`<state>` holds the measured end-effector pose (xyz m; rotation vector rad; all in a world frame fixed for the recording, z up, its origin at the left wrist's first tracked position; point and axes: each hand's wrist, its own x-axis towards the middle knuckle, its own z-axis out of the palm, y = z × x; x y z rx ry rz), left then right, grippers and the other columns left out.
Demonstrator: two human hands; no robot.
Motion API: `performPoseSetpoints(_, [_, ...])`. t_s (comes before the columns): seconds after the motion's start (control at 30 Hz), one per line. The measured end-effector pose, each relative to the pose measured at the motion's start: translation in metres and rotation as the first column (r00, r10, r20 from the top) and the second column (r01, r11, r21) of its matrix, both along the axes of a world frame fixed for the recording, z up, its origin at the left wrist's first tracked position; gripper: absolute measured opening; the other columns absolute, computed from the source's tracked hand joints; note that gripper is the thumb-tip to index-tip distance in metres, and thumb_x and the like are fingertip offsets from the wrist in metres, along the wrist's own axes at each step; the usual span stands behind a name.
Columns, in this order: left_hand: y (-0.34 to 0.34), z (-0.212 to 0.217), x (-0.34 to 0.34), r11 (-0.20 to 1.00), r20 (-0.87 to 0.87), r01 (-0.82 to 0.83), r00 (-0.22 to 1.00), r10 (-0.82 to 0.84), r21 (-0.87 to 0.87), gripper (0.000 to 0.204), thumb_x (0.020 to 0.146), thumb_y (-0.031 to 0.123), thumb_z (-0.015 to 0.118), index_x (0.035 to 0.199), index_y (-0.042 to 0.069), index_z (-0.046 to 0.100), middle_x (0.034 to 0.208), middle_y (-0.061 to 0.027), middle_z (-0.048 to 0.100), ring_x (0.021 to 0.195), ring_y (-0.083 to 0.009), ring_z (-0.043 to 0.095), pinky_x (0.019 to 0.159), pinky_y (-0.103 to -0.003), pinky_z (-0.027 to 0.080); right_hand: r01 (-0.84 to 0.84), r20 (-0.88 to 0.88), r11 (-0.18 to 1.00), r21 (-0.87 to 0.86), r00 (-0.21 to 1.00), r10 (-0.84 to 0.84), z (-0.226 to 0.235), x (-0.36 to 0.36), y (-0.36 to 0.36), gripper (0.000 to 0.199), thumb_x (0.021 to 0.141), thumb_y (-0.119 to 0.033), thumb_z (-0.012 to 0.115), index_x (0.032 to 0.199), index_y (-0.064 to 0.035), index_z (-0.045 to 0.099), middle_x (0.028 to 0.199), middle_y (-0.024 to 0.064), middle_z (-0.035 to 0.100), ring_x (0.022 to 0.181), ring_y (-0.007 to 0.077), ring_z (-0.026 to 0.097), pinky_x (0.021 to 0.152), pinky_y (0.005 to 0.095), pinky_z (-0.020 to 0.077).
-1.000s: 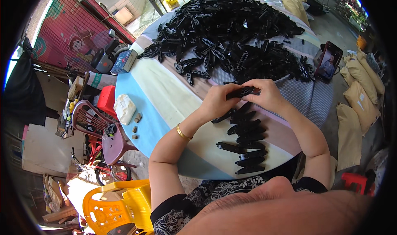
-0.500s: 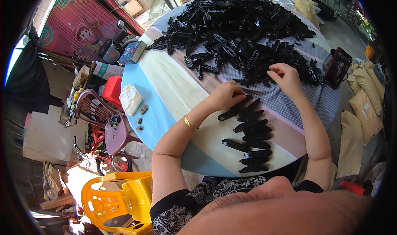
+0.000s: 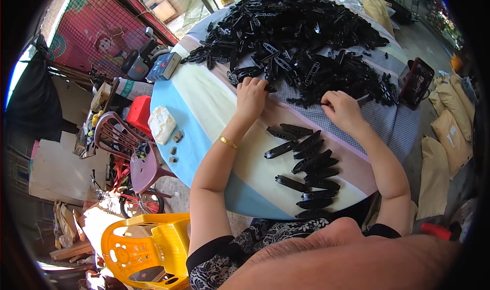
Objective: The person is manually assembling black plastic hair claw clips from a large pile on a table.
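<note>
1) Left hand (image 3: 251, 97) at pile (image 3: 291, 29) near edge, fingers against black part (image 3: 270, 89); can't tell if gripped
2) Right hand (image 3: 343, 109) curled beside pile; can't tell if holding
3) Loose row of black parts (image 3: 319, 161) reaches table (image 3: 214, 126) near edge; open room left
4) Phone (image 3: 416, 83) by right edge
</note>
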<state>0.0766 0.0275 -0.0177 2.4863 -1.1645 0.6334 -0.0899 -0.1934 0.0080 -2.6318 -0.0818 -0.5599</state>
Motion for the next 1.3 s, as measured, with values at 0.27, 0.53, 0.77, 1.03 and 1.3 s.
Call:
performPoseSetpoints(0.27, [-0.022,0.015,-0.042,0.591,-0.579,-0.494,-0.199,-0.791,-0.637,0.019,0.090,0.020,0.056,0.100,0.005,0.053,0.095,-0.0078,0.060,0.078,-0.0203,0.062,0.067,-0.031,0.056,-0.232,0.302,0.877,0.421,0.947,0.105,0.006,0.001,0.017,0.017,0.075,0.002,0.063,0.092,-0.0023,0.061,0.081,0.0085,0.061,0.068,0.0164,0.062,0.057,0.0247,0.0493])
performPoseSetpoints(0.53, [-0.034,0.006,-0.072,0.595,-0.537,-0.396,-0.259,-0.803,-0.699,0.027,0.085,0.002,0.057,0.112,0.006,0.054,0.106,-0.0070,0.059,0.098,-0.0188,0.059,0.087,-0.033,0.050,-0.208,0.447,0.930,0.303,0.893,0.054,0.013,-0.006,0.021,0.013,0.073,0.002,0.067,0.085,-0.0011,0.065,0.079,0.0102,0.064,0.065,0.0191,0.063,0.056,0.0260,0.0505])
performPoseSetpoints(0.77, [-0.034,0.005,-0.074,0.594,-0.542,-0.385,-0.244,-0.804,-0.706,0.033,0.084,-0.003,0.057,0.116,0.006,0.054,0.107,-0.0060,0.059,0.098,-0.0169,0.059,0.089,-0.032,0.050,-0.258,0.547,0.945,0.201,0.830,0.110,0.011,-0.002,0.024,0.014,0.068,0.004,0.068,0.080,-0.0007,0.064,0.080,0.0097,0.064,0.070,0.0227,0.062,0.058,0.0288,0.0510])
performPoseSetpoints(1.03, [-0.035,0.008,-0.077,0.591,-0.557,-0.387,-0.207,-0.804,-0.708,0.036,0.083,-0.002,0.059,0.119,0.003,0.052,0.108,-0.0075,0.059,0.096,-0.0166,0.059,0.089,-0.032,0.050,-0.201,0.514,0.980,-0.012,0.839,0.178,0.014,-0.005,0.025,0.012,0.069,0.001,0.066,0.080,-0.0020,0.063,0.081,0.0080,0.062,0.072,0.0235,0.060,0.061,0.0309,0.0504])
performPoseSetpoints(1.3, [-0.031,0.016,-0.080,0.616,-0.630,-0.347,-0.085,-0.772,-0.707,0.038,0.081,0.004,0.064,0.117,0.000,0.051,0.105,-0.0112,0.062,0.086,-0.0157,0.062,0.077,-0.028,0.053,-0.168,0.357,0.971,0.169,0.929,0.098,0.012,-0.008,0.035,0.016,0.071,-0.003,0.067,0.086,-0.0034,0.061,0.086,0.0078,0.061,0.081,0.0222,0.060,0.066,0.0302,0.0499])
